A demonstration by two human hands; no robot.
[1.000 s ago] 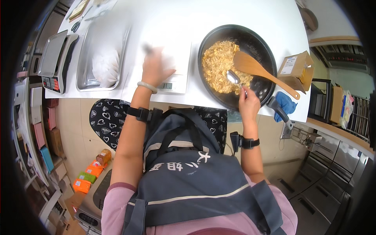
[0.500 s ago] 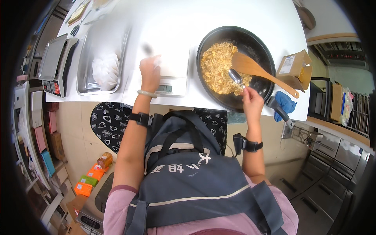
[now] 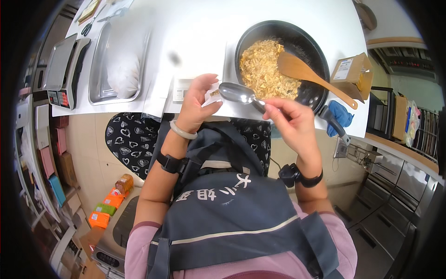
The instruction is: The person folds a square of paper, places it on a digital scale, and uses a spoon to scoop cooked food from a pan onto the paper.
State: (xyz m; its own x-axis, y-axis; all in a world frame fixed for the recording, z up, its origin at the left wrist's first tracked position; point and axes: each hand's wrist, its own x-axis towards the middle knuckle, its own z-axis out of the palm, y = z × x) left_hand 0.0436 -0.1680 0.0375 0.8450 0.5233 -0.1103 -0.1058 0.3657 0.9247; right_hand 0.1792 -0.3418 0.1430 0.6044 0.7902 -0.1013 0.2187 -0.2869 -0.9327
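Note:
My left hand [image 3: 199,100] is curled around a small white paper bag [image 3: 211,98], whose mouth shows some brown bits inside. My right hand [image 3: 297,118] grips the handle of a metal spoon [image 3: 237,93]. The spoon's bowl lies right beside the bag's mouth; whether it carries anything I cannot tell. Just behind the right hand is a black pan [image 3: 312,51] with a golden-brown crumbly mix [image 3: 260,65] in it. A wooden spatula [image 3: 302,69] rests on the mix, its handle over the rim. Partly covered by my left hand, a white digital scale [image 3: 180,94] sits on the table.
At left, a metal tray [image 3: 95,90] holds several white paper bags [image 3: 123,76], beside another scale [image 3: 62,69] with a steel plate. Scissors [image 3: 87,29] lie at the far left. Right of the pan are a cardboard box [image 3: 348,69] and a blue cloth [image 3: 341,116].
My left hand has drawn back from over the scale toward me with the bag. My right hand has brought the spoon out of the pan, leftward, to the bag.

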